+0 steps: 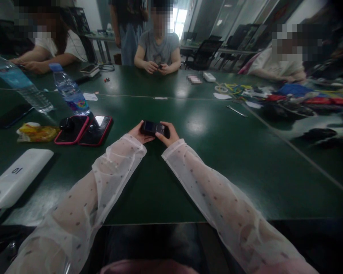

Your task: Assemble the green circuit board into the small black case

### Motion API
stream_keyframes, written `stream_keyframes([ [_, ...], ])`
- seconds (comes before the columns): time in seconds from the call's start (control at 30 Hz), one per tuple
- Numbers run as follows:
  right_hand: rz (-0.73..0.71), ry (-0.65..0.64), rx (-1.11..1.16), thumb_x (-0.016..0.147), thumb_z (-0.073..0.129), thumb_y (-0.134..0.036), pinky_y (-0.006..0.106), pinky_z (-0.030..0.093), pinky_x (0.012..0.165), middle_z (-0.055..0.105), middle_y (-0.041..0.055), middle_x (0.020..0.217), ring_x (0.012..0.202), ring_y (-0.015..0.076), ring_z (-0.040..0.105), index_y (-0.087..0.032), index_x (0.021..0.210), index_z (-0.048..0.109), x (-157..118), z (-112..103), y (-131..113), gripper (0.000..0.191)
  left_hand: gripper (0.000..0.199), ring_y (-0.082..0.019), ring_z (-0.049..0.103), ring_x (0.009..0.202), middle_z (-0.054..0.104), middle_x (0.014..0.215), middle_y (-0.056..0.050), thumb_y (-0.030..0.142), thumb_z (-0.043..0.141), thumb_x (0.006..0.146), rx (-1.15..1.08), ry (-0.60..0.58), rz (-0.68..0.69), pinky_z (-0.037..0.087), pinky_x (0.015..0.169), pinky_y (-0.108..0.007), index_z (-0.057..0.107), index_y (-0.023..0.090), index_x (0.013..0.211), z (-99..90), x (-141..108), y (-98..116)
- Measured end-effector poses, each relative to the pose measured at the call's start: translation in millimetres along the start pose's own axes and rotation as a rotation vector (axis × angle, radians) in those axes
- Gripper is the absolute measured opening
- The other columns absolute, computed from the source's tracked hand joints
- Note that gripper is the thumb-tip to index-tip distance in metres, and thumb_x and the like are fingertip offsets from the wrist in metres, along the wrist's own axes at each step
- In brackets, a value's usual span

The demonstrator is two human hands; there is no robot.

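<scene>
A small black device with a screen and buttons (pixel 151 128) is held just above or on the green tabletop, its screen side toward me; I cannot tell whether it touches the table. Its left end is gripped by my left hand (pixel 139 133). Around its right end closes my right hand (pixel 169 134), with the thumb on the front by the buttons. Sheer white dotted sleeves cover both forearms. Left of my hands lie two phones: one in a pink case (pixel 95 131) and another pink-edged phone (pixel 72 131) with a small black object on it.
Two water bottles (pixel 70 91) (pixel 20 83), a yellow wrapper (pixel 38 132) and a white power bank (pixel 18 177) are at the left. A wrench (pixel 236 111) lies to the right, before piled cables (pixel 234 89). Other people sit across the green table (pixel 148 190).
</scene>
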State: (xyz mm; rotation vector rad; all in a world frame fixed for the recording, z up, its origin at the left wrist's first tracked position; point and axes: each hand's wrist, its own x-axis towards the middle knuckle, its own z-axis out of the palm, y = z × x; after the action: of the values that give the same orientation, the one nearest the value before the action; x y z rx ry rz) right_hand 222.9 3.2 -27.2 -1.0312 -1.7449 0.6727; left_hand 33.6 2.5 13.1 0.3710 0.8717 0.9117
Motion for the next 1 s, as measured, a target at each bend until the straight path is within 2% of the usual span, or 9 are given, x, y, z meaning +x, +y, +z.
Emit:
stream_keyframes([
  [0.07, -0.091, -0.041, -0.14, 0.066, 0.076, -0.057, 0.051, 0.035, 0.108, 0.057, 0.0113, 0.127, 0.121, 0.0325, 0.051, -0.027, 0.125, 0.054, 1, -2, 2, 0.07, 0.051, -0.025, 0.069, 0.096, 0.07, 0.096, -0.012, 0.05, 0.037, 0.097, -0.006, -0.008, -0.002, 0.053, 0.091, -0.039, 0.049, 0.019, 0.136, 0.8, -1, 0],
  [0.17, -0.136, -0.079, -0.219, 0.073, 0.072, -0.047, 0.053, 0.035, 0.108, 0.057, 0.0124, 0.13, 0.122, 0.0333, 0.051, -0.026, 0.128, 0.052, 3, -5, 7, 0.062, 0.05, -0.025, 0.069, 0.097, 0.07, 0.098, -0.012, 0.048, 0.037, 0.097, -0.025, -0.012, -0.003, 0.052, 0.093, -0.041, 0.047, 0.021, 0.137, 1.7, -3, 0],
  [0.27, -0.112, -0.09, -0.206, 0.075, 0.069, -0.044, 0.052, 0.037, 0.107, 0.057, 0.0115, 0.132, 0.123, 0.0323, 0.052, -0.026, 0.128, 0.051, 4, -7, 9, 0.058, 0.048, -0.024, 0.07, 0.091, 0.07, 0.095, -0.011, 0.047, 0.039, 0.096, -0.018, -0.009, 0.007, 0.052, 0.094, -0.041, 0.049, 0.02, 0.135, 1.8, -4, 0],
  [0.43, -0.037, -0.09, -0.131, 0.076, 0.068, -0.048, 0.05, 0.041, 0.104, 0.059, 0.0115, 0.127, 0.119, 0.0311, 0.055, -0.025, 0.124, 0.053, 3, -8, 5, 0.056, 0.049, -0.024, 0.07, 0.086, 0.07, 0.089, -0.012, 0.047, 0.04, 0.096, -0.008, 0.001, 0.035, 0.051, 0.094, -0.04, 0.05, 0.016, 0.132, -0.1, -1, -1],
  [0.6, 0.002, -0.064, -0.064, 0.072, 0.072, -0.047, 0.049, 0.041, 0.104, 0.061, 0.0083, 0.12, 0.116, 0.0297, 0.057, -0.028, 0.118, 0.056, 0, -9, -2, 0.053, 0.051, -0.024, 0.07, 0.085, 0.071, 0.088, -0.012, 0.048, 0.037, 0.096, -0.027, -0.017, 0.026, 0.051, 0.093, -0.04, 0.047, 0.018, 0.136, -4.1, 2, 0],
  [0.73, 0.047, 0.026, 0.061, 0.07, 0.074, -0.053, 0.046, 0.043, 0.101, 0.061, 0.006, 0.116, 0.111, 0.0269, 0.058, -0.029, 0.115, 0.057, -1, -10, -12, 0.054, 0.051, -0.025, 0.071, 0.085, 0.07, 0.088, -0.012, 0.047, 0.036, 0.097, -0.028, -0.048, 0.022, 0.052, 0.092, -0.041, 0.045, 0.017, 0.137, -4.7, 0, 1],
  [0.87, 0.106, 0.223, 0.2, 0.066, 0.073, -0.063, 0.041, 0.046, 0.096, 0.061, 0.006, 0.11, 0.105, 0.0244, 0.059, -0.028, 0.112, 0.054, 8, -17, -10, 0.06, 0.05, -0.025, 0.07, 0.092, 0.069, 0.096, -0.014, 0.045, 0.037, 0.097, -0.018, -0.029, 0.03, 0.051, 0.096, -0.04, 0.046, 0.015, 0.136, -1.3, -3, 1],
  [1.0, 0.163, 0.433, 0.095, 0.068, 0.071, -0.063, 0.039, 0.048, 0.089, 0.06, 0.0068, 0.106, 0.098, 0.023, 0.06, -0.025, 0.115, 0.051, 17, -39, 8, 0.063, 0.047, -0.025, 0.069, 0.096, 0.068, 0.103, -0.014, 0.039, 0.042, 0.097, -0.021, -0.004, 0.032, 0.05, 0.098, -0.04, 0.044, 0.016, 0.138, 0.9, -6, 1],
])
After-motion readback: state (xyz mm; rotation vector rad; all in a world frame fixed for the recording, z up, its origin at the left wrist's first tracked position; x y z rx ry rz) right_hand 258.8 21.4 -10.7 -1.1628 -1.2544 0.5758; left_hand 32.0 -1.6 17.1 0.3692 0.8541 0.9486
